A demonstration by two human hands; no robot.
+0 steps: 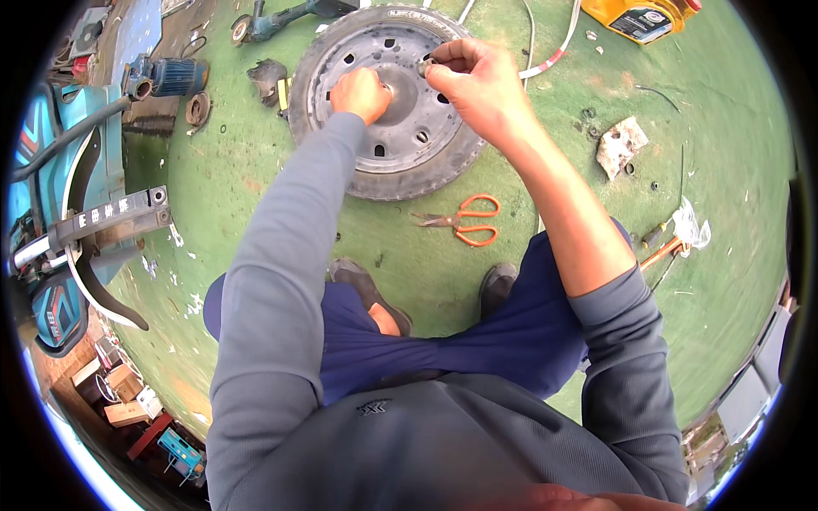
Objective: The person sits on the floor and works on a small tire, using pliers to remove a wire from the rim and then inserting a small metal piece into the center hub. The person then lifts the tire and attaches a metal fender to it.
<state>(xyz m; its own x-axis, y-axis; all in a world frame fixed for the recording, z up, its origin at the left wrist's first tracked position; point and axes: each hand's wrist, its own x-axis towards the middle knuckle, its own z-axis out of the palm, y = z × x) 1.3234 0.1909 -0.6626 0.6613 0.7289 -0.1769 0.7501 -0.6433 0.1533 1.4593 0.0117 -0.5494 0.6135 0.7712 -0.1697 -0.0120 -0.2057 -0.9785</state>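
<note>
A wheel (396, 128) with a black tyre and a dark, slotted metal rim lies flat on the green floor before me. My left hand (362, 95) is closed in a fist over the rim's centre, left of the hub; whatever its fingers hold is hidden. My right hand (477, 81) pinches a small metal piece (424, 66) between thumb and fingertips, over the rim's upper right. That piece looks like a nut, though it is too small to be sure. Scissors with orange handles (479, 228) lie open on the floor just below the tyre.
An angle grinder (285, 24) and a blue motor (177, 77) lie at the far left. A yellow jug (641, 19) stands far right. A dirty rag (621, 147), small rings and an orange-handled hammer (669, 251) lie to the right. A teal vehicle (95, 162) stands at left.
</note>
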